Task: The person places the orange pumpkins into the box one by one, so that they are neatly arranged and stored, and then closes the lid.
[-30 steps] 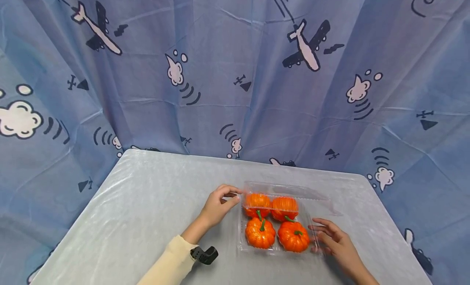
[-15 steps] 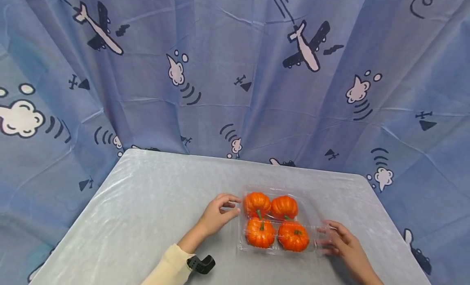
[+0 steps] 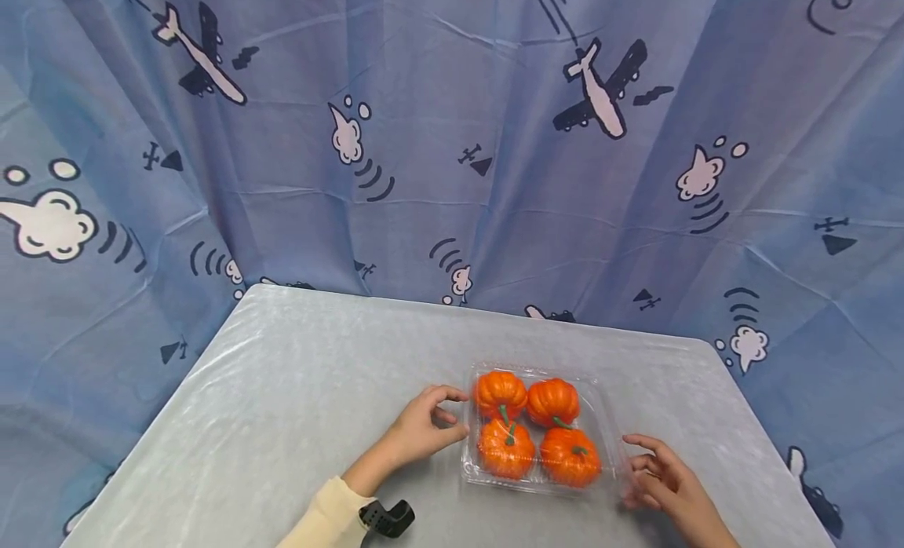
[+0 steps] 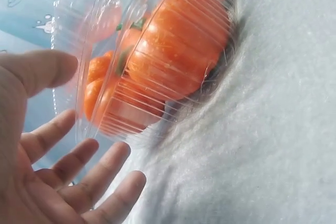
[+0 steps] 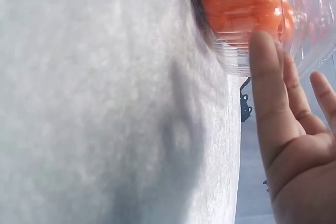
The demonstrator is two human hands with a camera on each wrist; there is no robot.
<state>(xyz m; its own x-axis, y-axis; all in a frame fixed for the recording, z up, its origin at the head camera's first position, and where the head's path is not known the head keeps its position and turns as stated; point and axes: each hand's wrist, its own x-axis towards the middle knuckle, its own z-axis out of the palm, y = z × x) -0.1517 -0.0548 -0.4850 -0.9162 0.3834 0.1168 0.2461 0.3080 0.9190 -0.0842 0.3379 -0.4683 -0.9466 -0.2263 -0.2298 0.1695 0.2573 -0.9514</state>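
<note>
A clear plastic clamshell box (image 3: 603, 422) lies on the table with its lid down over several glossy orange pumpkins with green stems, one of them the front right pumpkin (image 3: 570, 457). My left hand (image 3: 421, 430) is at the box's left side, thumb and fingers spread and gently bent, fingertips right by the rim. In the left wrist view, the ribbed wall shows a pumpkin (image 4: 178, 40) through it, and the thumb overlaps the lid edge. On the opposite side, my right hand (image 3: 667, 485) has its loosely bent fingers beside the wall. Neither hand grips anything.
A pale, cloth-like cover spreads over the table (image 3: 318, 359). Behind it hangs a blue curtain (image 3: 410, 140) printed with planes and clouds. A black band (image 3: 387, 519) circles the left wrist, below a cream sleeve (image 3: 328, 516).
The raised lid has swung down toward the person and now lies over the pumpkins. My right hand has drawn slightly to the right; my left hand has shifted slightly nearer the person.
</note>
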